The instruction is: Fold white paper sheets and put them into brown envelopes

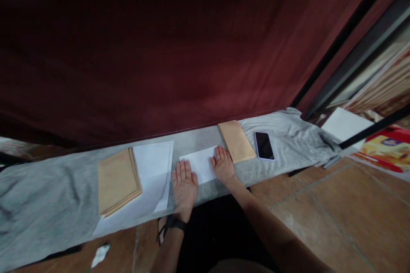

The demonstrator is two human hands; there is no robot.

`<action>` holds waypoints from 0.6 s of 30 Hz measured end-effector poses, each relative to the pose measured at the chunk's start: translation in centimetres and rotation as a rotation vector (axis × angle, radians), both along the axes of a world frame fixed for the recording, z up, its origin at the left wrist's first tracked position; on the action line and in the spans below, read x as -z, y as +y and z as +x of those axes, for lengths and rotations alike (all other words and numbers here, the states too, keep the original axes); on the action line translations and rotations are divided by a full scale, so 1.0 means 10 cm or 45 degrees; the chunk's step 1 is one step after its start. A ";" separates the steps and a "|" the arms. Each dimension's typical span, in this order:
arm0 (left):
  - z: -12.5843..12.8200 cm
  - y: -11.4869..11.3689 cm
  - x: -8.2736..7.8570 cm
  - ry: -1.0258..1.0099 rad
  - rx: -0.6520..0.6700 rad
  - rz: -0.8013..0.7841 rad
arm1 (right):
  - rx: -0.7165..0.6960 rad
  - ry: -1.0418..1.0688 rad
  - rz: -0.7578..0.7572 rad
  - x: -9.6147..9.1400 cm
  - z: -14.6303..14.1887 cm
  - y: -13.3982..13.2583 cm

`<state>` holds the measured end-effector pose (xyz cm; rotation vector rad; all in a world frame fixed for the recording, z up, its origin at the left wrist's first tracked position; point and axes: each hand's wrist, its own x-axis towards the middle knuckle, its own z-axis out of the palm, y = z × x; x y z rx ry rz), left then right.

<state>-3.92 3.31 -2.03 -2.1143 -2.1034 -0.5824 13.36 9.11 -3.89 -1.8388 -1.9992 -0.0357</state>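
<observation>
A small white sheet of paper lies on a long narrow bench covered in grey cloth. My left hand lies flat with fingers stretched out on the sheet's left edge. My right hand rests flat on its right edge, fingers slightly spread. Neither hand holds anything. A single brown envelope lies just right of my right hand.
A stack of brown envelopes sits on larger white sheets to the left. A black phone lies to the right. A dark red curtain hangs behind. Tiled floor below, with a crumpled white scrap.
</observation>
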 end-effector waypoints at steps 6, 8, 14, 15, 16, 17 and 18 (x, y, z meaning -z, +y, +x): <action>0.09 -0.11 -0.09 0.077 0.373 -0.180 | -0.018 -0.007 0.011 0.00 0.02 0.01; 0.10 -0.11 -0.09 0.086 0.408 -0.217 | -0.021 -0.002 0.010 -0.02 0.03 0.01; 0.11 -0.12 -0.10 0.117 0.391 -0.251 | -0.087 -0.026 -0.035 -0.12 -0.03 -0.13; 0.11 -0.12 -0.10 0.118 0.393 -0.253 | -0.144 -0.025 -0.049 -0.13 -0.06 -0.19; 0.12 -0.12 -0.10 0.120 0.398 -0.254 | -0.212 -0.022 -0.067 -0.15 -0.10 -0.25; 0.12 -0.12 -0.09 0.122 0.405 -0.256 | -0.281 -0.018 -0.084 -0.16 -0.13 -0.31; 0.12 -0.12 -0.08 0.125 0.412 -0.257 | -0.336 -0.013 -0.100 -0.16 -0.16 -0.36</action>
